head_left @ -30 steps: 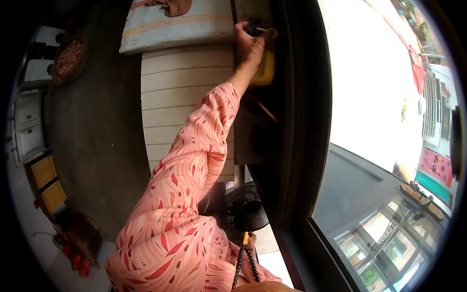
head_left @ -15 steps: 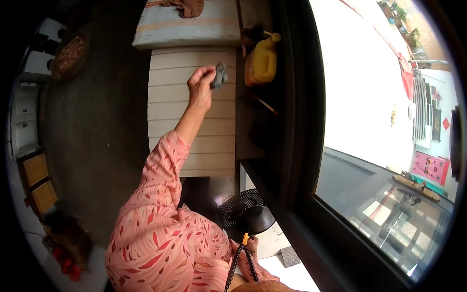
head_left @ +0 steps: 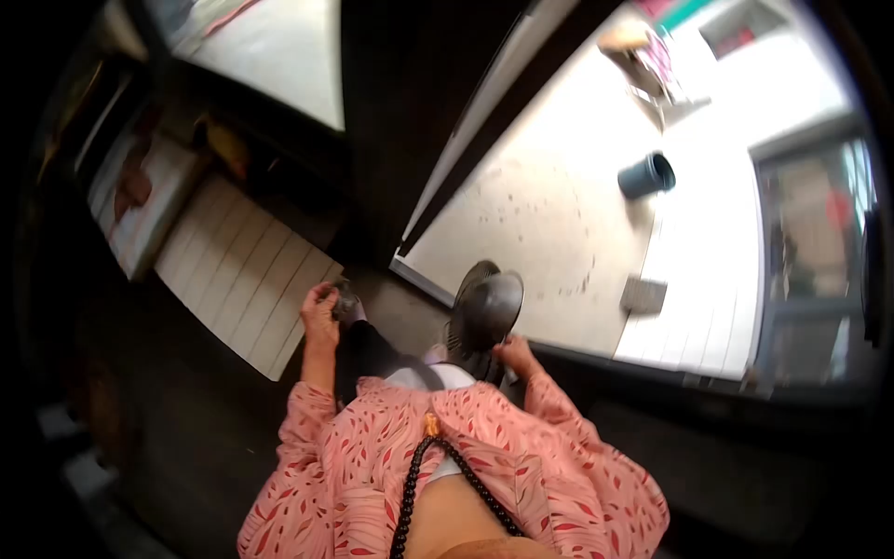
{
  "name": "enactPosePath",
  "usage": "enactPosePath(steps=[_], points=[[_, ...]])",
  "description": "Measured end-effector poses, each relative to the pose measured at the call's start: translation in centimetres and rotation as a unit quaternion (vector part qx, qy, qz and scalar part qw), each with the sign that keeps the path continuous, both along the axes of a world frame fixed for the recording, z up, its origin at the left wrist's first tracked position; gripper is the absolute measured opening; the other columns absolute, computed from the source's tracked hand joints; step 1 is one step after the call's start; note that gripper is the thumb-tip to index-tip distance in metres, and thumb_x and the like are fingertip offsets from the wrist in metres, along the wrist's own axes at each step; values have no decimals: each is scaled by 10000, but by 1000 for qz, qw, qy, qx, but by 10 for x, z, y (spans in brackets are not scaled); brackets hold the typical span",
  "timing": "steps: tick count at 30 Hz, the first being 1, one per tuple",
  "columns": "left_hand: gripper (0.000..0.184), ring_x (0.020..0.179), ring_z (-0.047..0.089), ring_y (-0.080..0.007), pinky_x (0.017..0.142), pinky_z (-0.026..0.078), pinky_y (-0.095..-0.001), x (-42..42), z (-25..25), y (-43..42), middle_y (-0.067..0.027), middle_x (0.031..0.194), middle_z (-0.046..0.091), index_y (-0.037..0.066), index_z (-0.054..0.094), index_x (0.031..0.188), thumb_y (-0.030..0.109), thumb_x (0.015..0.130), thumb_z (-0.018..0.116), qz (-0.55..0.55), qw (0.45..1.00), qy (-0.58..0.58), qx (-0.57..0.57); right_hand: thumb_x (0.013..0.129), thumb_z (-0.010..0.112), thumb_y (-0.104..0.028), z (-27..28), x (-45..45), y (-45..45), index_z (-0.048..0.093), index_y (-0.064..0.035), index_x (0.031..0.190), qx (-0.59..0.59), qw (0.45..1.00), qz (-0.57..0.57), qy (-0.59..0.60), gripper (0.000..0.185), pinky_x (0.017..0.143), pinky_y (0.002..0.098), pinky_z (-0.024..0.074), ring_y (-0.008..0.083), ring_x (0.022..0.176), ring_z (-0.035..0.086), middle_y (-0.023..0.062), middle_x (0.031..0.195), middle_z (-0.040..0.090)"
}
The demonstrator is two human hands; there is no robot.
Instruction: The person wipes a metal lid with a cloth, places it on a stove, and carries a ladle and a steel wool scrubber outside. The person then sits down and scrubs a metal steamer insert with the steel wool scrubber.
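Near the corner of the slatted white board, my left hand (head_left: 321, 306) is closed on a grey, crumpled scouring pad (head_left: 345, 298). My right hand (head_left: 515, 354) is closed at the lower edge of a dark round pan (head_left: 492, 306), apparently on its handle. A round black basket-like item with ribs (head_left: 473, 279) shows partly behind the pan. The slatted board (head_left: 242, 270) lies to the left of my left hand.
A padded surface with a brown cloth (head_left: 135, 186) adjoins the board at the left. The yellow jug (head_left: 226, 147) stands behind it. A dark door frame (head_left: 424, 279) rises ahead. Beyond it, a dark green bucket (head_left: 644, 176) lies on its side and a grey mat (head_left: 643, 295) rests by a step.
The view has swung right toward the doorway. My left hand has come back from the yellow jug and over the board with the grey pad. My right hand and the pan now show in front.
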State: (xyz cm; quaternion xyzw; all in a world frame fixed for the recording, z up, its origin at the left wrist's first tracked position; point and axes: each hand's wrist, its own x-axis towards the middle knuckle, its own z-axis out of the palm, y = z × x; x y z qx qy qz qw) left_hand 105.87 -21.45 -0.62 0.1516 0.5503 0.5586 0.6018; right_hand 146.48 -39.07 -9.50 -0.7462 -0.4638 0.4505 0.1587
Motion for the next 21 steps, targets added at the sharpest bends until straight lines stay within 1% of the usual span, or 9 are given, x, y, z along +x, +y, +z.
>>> enactPosePath(steps=[2, 3, 5, 6, 9, 10, 13, 18, 21], points=[[162, 745, 591, -135, 636, 500, -268, 37, -3, -14, -33, 831, 598, 42, 610, 903, 20, 768, 696, -73, 997, -21, -1, 646, 636, -155, 28, 0, -9, 666, 14, 843, 16, 999, -13, -33, 260, 610, 298, 464, 149, 642, 573, 93, 687, 631], [157, 744, 589, -132, 639, 500, -264, 58, -3, -19, -29, 820, 601, 44, 612, 893, 19, 764, 699, -92, 995, -40, 3, 636, 642, -163, 34, 4, -15, 653, 39, 823, -15, 992, -116, 55, 276, 602, 289, 458, 136, 634, 557, 89, 663, 615], [188, 777, 593, -137, 664, 508, -269, 75, -22, -9, -38, 849, 604, 38, 603, 924, -8, 762, 686, -154, 987, -45, -8, 616, 653, -179, 45, 1, -10, 640, 63, 809, 7, 995, -99, 22, 310, 600, 291, 453, 136, 626, 552, 101, 652, 608], [204, 793, 594, -140, 677, 511, -271, 80, -18, -7, -43, 864, 606, 36, 598, 939, -22, 761, 680, -183, 982, -48, -10, 587, 654, -283, 43, 0, -15, 631, 54, 743, 27, 990, -128, 43, 372, 666, 383, 480, 353, 727, 627, 250, 730, 616], [282, 814, 621, -180, 733, 527, -297, 120, -6, -8, -72, 936, 624, 26, 559, 1026, -83, 771, 615, -235, 970, -65, 21, 588, 674, -229, 51, 14, -30, 634, 71, 752, 26, 986, -162, -9, 345, 623, 337, 467, 231, 643, 610, 171, 656, 623], [362, 837, 620, -187, 767, 526, -312, 133, 0, -11, -82, 954, 620, 16, 529, 1071, -123, 745, 603, -249, 966, -65, 13, 578, 679, -250, 48, 24, -36, 627, 76, 740, 12, 988, -150, -22, 367, 634, 356, 474, 279, 664, 624, 217, 682, 620], [384, 850, 617, -192, 778, 521, -310, 157, 18, -5, -84, 970, 618, 21, 528, 1076, -130, 731, 607, -293, 954, -51, 35, 569, 685, -263, 59, 32, -41, 619, 85, 735, 19, 986, -162, -27, 391, 634, 358, 477, 276, 661, 621, 237, 685, 607], [254, 763, 623, -170, 596, 531, -297, 193, 16, 31, -42, 895, 635, 65, 562, 1032, 21, 798, 650, -283, 959, -27, 12, 565, 678, -273, 38, 60, -43, 617, 83, 754, 1, 982, -190, -17, 407, 647, 357, 483, 289, 695, 627, 247, 722, 609], [136, 761, 615, -161, 619, 520, -305, 227, 10, 73, -53, 882, 632, 53, 588, 986, 97, 857, 602, -286, 958, -25, -23, 579, 664, -263, 21, 80, -28, 644, 47, 808, -10, 987, -158, -28, 385, 699, 363, 483, 303, 753, 633, 217, 768, 635]])
